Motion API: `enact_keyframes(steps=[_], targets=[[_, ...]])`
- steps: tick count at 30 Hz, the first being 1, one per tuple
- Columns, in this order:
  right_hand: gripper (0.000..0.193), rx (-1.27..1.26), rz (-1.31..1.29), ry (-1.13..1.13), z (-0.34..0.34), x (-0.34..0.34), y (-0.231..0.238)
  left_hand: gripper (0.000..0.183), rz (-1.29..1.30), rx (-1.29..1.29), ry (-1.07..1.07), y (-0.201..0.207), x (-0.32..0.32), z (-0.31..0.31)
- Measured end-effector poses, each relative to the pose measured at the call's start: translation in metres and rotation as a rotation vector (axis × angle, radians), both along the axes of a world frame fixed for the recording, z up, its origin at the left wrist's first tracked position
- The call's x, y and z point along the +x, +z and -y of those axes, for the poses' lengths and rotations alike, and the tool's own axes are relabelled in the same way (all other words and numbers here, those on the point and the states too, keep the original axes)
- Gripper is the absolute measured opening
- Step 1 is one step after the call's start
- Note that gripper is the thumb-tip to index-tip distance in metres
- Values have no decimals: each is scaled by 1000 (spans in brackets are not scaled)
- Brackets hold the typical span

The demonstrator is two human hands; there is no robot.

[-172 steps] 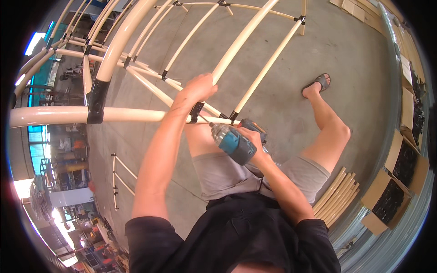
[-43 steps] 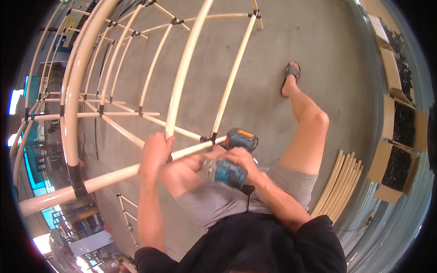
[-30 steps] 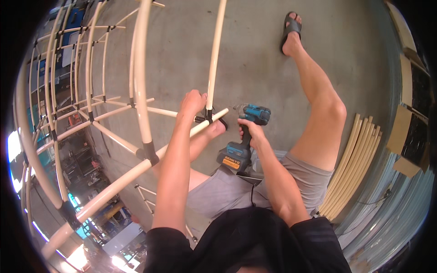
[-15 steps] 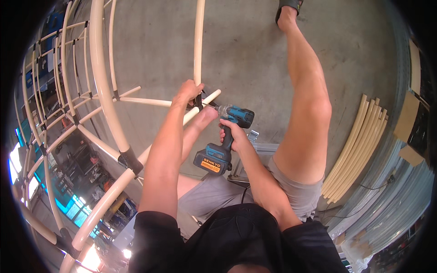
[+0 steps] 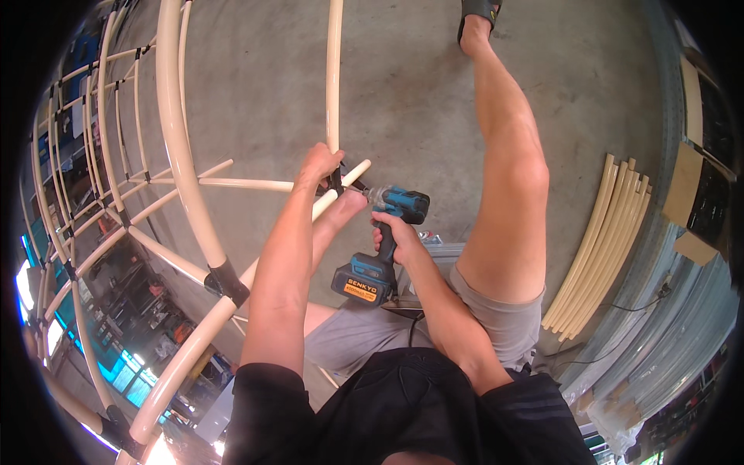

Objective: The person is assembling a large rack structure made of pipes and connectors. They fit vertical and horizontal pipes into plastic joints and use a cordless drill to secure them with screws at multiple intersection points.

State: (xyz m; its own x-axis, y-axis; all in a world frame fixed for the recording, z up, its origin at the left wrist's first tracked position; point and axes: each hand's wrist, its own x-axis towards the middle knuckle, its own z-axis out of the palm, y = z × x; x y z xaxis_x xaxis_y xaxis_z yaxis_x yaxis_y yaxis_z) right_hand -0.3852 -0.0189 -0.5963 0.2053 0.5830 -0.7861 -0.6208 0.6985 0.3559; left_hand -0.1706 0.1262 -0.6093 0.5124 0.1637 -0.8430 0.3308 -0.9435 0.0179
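Observation:
My right hand (image 5: 397,235) is wrapped round the grip of a blue and black cordless drill (image 5: 403,203), its battery pack hanging low toward my lap. The drill's tip points left at a black pipe joint (image 5: 336,180). My left hand (image 5: 320,164) is closed round that joint, at the end of a long cream pipe (image 5: 333,77) running away from me. Another cream pipe (image 5: 325,204) passes slantwise through the joint, its short free end to the right. Whether the tip touches a screw is too small to tell.
A large frame of cream pipes and black joints (image 5: 226,282) fills the left side. On the right lie several loose cream pipes (image 5: 601,248), with long clear-wrapped bundles (image 5: 659,341) and cardboard (image 5: 682,186) beyond. My bent leg (image 5: 515,178) stretches across the grey floor (image 5: 418,85).
The view has shifted slightly, so the frame, leg and loose pipes sit a little further left. Both hands keep their hold, and the drill stays at the joint.

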Motion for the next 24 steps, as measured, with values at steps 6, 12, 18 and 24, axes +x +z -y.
enact_keyframes(steps=[6, 12, 18, 24], targets=[[22, -4, 19, -24, 4, 3, 1, 44, 23, -8, -14, 4, 0, 5], [21, 14, 45, 2, 9, 8, -1, 41, 12, 33, -33, 8, 2, 9], [20, 59, 137, 85, 19, 11, -26, 40, 37, 20, -83, 13, 38, 20], [17, -69, 200, 220, 29, 24, -16, 44, 231, -44, -14, -9, 17, 5]])
